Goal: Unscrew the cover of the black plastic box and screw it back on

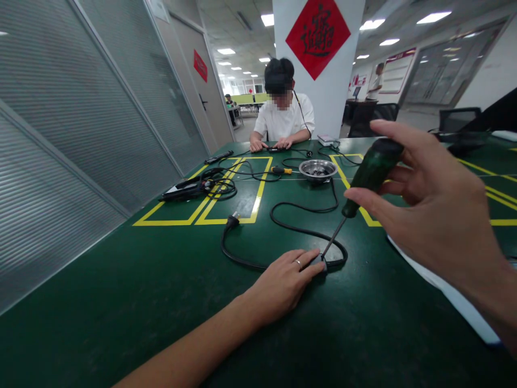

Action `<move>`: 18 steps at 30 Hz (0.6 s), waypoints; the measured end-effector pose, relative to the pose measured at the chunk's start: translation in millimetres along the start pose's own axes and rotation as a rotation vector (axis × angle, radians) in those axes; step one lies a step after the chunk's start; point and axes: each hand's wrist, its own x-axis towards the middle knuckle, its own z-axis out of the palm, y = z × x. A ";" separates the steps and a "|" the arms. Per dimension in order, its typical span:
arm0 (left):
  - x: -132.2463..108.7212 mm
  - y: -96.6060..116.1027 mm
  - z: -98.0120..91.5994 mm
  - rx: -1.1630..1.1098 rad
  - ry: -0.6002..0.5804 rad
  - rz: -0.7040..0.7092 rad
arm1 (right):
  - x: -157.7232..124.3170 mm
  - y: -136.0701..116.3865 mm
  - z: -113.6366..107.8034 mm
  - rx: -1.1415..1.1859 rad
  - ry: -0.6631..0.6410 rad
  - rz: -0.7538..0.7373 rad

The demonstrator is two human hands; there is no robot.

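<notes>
A small grey device (pixel 319 263) on a black cable lies on the green table, with my left hand (pixel 285 277) holding it down between its fingers; a ring shows on one finger. My right hand (pixel 432 188) grips a screwdriver (pixel 374 170) by its dark green handle, thumb and fingers round it. The shaft slants down and left, and its tip meets the top of the grey device. From the device the black cable runs left to a plug (pixel 233 221) and right in a loop toward the metal bowl.
A metal bowl (pixel 318 169) with small parts stands farther back, beside a yellow-handled screwdriver (pixel 281 171). Black cables and devices (pixel 186 189) lie at the left. A person (pixel 285 113) works across the table (pixel 161 302). A white object (pixel 440 288) lies at the right.
</notes>
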 end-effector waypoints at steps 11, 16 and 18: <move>-2.2 -0.5 -2.3 -0.048 0.021 0.007 | 2.5 -4.9 -34.5 0.190 0.139 0.170; -2.2 -0.4 -3.3 -0.073 0.051 0.018 | -17.0 30.7 -29.5 -0.219 0.100 0.331; -2.5 -1.1 -3.0 -0.080 0.069 0.019 | -36.2 56.5 -12.6 -0.284 -0.039 0.360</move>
